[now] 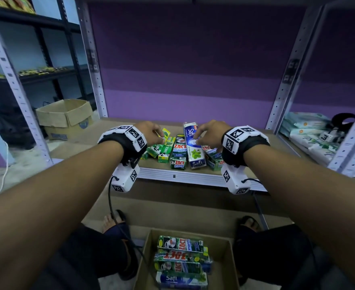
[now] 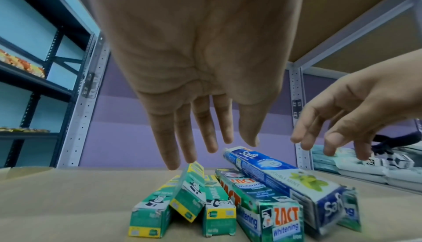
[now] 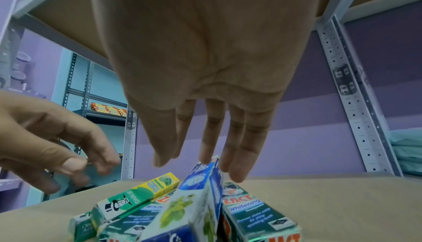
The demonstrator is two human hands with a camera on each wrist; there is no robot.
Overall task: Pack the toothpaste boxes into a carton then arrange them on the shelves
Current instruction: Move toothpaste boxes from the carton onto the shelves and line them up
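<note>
Toothpaste boxes (image 1: 180, 259) fill a carton (image 1: 227, 266) on the floor; farther off, more boxes (image 1: 178, 152) lie on the shelf (image 1: 109, 141), where the left hand (image 1: 149, 131) and right hand (image 1: 209, 131) hover, fingers relaxed, grasping nothing.

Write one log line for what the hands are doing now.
left hand: open over Darlie boxes | right hand: open over Safi box | carton: partly filled

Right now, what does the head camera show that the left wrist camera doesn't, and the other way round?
Only the head view shows the carton on the floor with toothpaste boxes inside, and a second cardboard box to the left. Only the left wrist view shows the left hand from its palm side, fingers straight above the green Darlie boxes. Both show the blue Safi box lying across the Zact boxes, and the right hand above them.
</note>
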